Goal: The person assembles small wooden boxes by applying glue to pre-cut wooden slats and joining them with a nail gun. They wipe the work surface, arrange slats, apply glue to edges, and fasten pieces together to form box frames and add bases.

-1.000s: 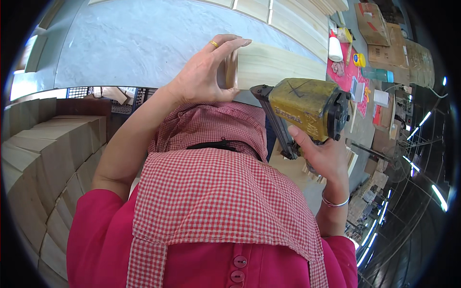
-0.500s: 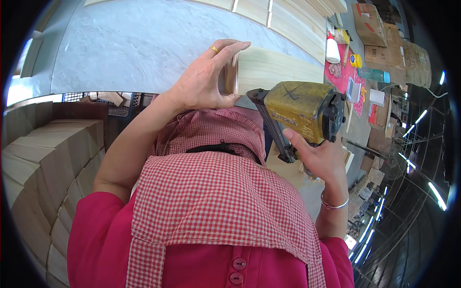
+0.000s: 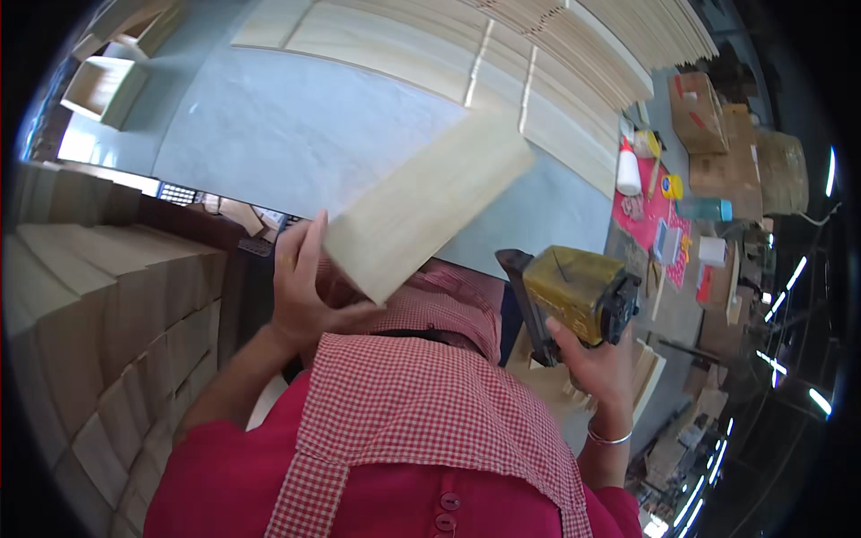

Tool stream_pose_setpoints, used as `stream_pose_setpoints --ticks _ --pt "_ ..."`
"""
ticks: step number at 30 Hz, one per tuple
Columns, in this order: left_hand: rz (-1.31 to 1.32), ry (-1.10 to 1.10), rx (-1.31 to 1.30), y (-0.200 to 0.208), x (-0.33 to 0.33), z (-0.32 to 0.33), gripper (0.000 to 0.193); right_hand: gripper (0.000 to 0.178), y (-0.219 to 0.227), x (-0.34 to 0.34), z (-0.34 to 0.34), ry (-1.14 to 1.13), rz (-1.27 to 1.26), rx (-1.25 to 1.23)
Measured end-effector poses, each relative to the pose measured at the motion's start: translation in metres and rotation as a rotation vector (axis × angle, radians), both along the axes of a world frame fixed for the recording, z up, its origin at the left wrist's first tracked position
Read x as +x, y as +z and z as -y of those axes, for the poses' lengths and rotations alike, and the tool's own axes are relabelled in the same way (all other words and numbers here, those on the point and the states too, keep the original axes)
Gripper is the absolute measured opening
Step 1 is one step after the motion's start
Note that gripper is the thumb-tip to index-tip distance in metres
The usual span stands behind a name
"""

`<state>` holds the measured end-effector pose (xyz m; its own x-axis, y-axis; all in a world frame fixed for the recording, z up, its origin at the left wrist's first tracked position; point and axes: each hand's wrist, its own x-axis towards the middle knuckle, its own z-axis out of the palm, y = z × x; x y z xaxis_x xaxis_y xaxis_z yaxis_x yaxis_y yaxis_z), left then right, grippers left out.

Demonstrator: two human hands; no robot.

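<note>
My left hand (image 3: 300, 287) grips the near end of a pale, flat wooden board (image 3: 430, 206), thumb on one side and fingers on the other. The board slants from near left to far right over the grey tabletop (image 3: 296, 125) and is slightly blurred. Whether more wood is joined beneath it is hidden. My right hand (image 3: 599, 368) is wrapped around the handle of a worn yellow and black nail gun (image 3: 574, 291), held at the table's near edge. The gun's black nose points left, apart from the board.
Stacked wooden pieces (image 3: 81, 269) rise at my left. Open wooden boxes (image 3: 105, 90) stand at the far left, and thin planks (image 3: 574, 54) line the far side. A white glue bottle (image 3: 629, 170) and a green bottle (image 3: 704, 209) lie rightward, near cardboard boxes (image 3: 698, 112).
My left hand has come nearer my body and leftward with the board, which has swung from lying along the table to a diagonal. The nail gun sits lower in view, still in my right hand.
</note>
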<state>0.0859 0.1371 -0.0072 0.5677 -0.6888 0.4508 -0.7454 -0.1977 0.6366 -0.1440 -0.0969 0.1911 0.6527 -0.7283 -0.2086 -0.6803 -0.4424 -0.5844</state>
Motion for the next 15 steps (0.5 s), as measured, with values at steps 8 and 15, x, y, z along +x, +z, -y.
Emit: stream_pose_setpoints --ticks 8,15 --pt "-0.581 -0.348 -0.198 0.021 -0.053 0.066 0.031 0.035 -0.008 -0.026 0.015 -0.191 0.057 0.063" --pt "-0.41 -0.069 -0.324 0.029 0.008 0.141 0.026 0.039 -0.009 -0.086 0.02 -0.306 -0.024 -0.001"
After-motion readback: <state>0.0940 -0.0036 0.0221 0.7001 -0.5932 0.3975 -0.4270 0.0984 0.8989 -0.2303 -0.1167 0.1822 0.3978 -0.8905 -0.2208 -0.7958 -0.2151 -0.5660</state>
